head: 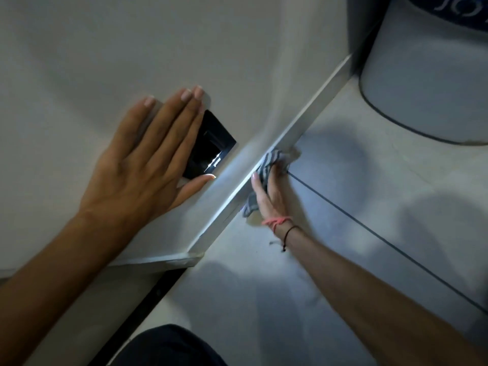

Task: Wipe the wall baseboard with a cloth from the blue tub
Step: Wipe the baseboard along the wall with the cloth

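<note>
I am at the wiping step: my right hand (pixel 269 192) is closed on the one cloth (pixel 266 165), pressed on the baseboard (pixel 298 128), and next I should slide it toward 1 o'clock. My left hand (pixel 148 151) is open and empty, flat on the wall (pixel 105 48) by one black plate (pixel 211 146), and one tub (pixel 427 70) sits at 1 o'clock.

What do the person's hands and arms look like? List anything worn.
Both forearms are bare, no sleeves or gloves. The right hand has a pink cord bracelet and a thin black cord bracelet at its wrist. The left hand wears nothing visible. Fingernails look light and plain.
</note>
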